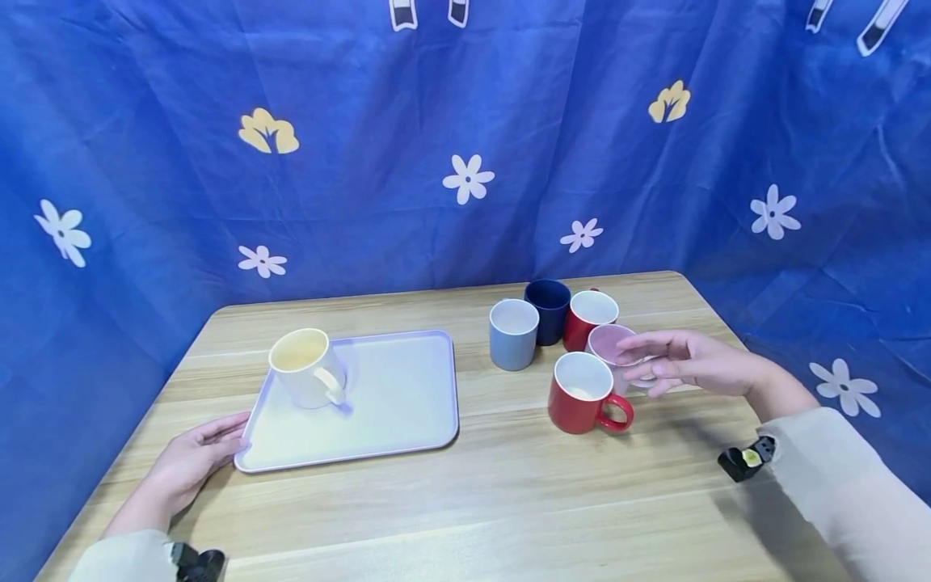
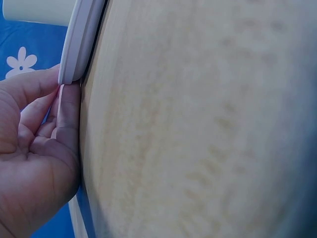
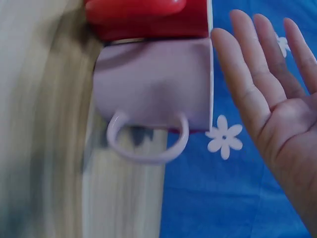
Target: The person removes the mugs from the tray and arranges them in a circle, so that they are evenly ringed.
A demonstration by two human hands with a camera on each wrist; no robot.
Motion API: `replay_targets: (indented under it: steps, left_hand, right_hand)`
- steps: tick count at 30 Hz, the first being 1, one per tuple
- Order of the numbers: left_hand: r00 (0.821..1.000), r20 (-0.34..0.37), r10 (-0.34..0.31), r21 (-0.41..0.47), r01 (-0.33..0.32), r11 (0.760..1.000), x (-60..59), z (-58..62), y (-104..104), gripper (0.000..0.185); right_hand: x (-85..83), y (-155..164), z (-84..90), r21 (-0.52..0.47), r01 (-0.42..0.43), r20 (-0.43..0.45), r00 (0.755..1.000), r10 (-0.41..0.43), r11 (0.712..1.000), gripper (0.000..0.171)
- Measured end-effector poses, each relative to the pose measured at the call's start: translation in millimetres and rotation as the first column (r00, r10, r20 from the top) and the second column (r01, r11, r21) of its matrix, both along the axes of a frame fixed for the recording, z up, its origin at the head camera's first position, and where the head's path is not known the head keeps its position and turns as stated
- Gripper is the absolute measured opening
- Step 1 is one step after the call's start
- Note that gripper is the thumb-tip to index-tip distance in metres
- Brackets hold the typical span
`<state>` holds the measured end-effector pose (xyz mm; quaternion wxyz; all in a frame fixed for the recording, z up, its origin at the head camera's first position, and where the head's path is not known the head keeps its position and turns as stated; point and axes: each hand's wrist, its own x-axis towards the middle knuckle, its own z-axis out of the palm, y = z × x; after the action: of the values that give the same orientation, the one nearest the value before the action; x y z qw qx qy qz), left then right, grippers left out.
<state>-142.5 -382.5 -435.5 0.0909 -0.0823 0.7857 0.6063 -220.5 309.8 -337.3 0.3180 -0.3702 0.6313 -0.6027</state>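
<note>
My left hand pinches the left edge of a pale lavender tray, thumb on the rim and fingers beneath it, as the left wrist view shows. A cream mug stands upright on the tray's left part, handle toward the right. My right hand is just above and right of a pink mug, its fingers extended and holding nothing. The pink mug's handle is plain in the right wrist view; in the head view the hand partly covers this mug. Directly in front of it stands a red mug, handle to the right.
Behind the pink mug stand another red mug, a dark blue mug and a light blue mug, grouped closely. All rest on a wooden table. A blue flowered curtain hangs behind it and at the sides.
</note>
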Motion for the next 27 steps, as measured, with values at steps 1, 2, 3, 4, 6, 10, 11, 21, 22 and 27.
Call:
replay_targets:
  steps: [1, 2, 3, 4, 6, 10, 11, 21, 22, 27]
  left_hand:
    - [1.000, 0.000, 0.001, -0.003, -0.001, 1.000, 0.0, 0.1, 0, 0.070]
    - [1.000, 0.000, 0.000, -0.008, 0.000, 1.000, 0.2, 0.3, 0, 0.070]
    - [1.000, -0.001, 0.000, -0.009, 0.000, 1.000, 0.3, 0.4, 0, 0.070]
    - [1.000, -0.001, 0.001, -0.009, -0.001, 1.000, 0.4, 0.6, 0, 0.070]
    - [1.000, -0.003, 0.001, -0.008, -0.001, 1.000, 0.5, 1.0, 0, 0.071]
    - [1.000, 0.003, 0.002, -0.015, -0.002, 1.000, 1.1, 2.2, 1, 0.073]
    - [1.000, 0.005, 0.003, -0.018, -0.003, 1.000, 1.0, 2.4, 1, 0.073]
    - [1.000, 0.006, 0.000, -0.048, 0.000, 0.999, -0.3, 1.4, 0, 0.072]
    - [1.000, 0.006, 0.004, -0.038, -0.004, 0.999, -0.5, 1.1, 0, 0.073]
    - [1.000, 0.000, 0.001, -0.025, -0.001, 1.000, -0.3, 0.7, -1, 0.072]
  right_hand:
    - [-0.7, -3, 0.7, -0.015, 0.014, -0.002, 1.000, -0.014, 1.000, 0.044]
    - [-1.0, -7, 1.3, -0.029, 0.030, -0.003, 1.000, -0.030, 0.999, 0.044]
    - [-1.4, -11, 1.8, -0.044, 0.045, -0.003, 0.999, -0.045, 0.998, 0.045]
    - [-1.8, -15, 1.9, -0.060, 0.060, -0.009, 0.998, -0.060, 0.996, 0.045]
    - [-1.7, -25, 2.4, -0.067, 0.109, -0.031, 0.993, -0.112, 0.992, 0.044]
    - [-0.3, -47, 4.5, -0.044, 0.229, -0.029, 0.973, -0.231, 0.972, 0.043]
    - [0.2, -53, 5.3, -0.028, 0.259, -0.023, 0.965, -0.260, 0.965, 0.043]
    - [2.2, -113, 10.7, 0.021, 0.298, -0.023, 0.954, -0.298, 0.954, 0.055]
    - [2.5, -119, 10.8, 0.021, 0.297, -0.013, 0.955, -0.297, 0.955, 0.056]
    - [3.6, -150, 9.5, 0.029, 0.274, 0.029, 0.961, -0.275, 0.961, 0.056]
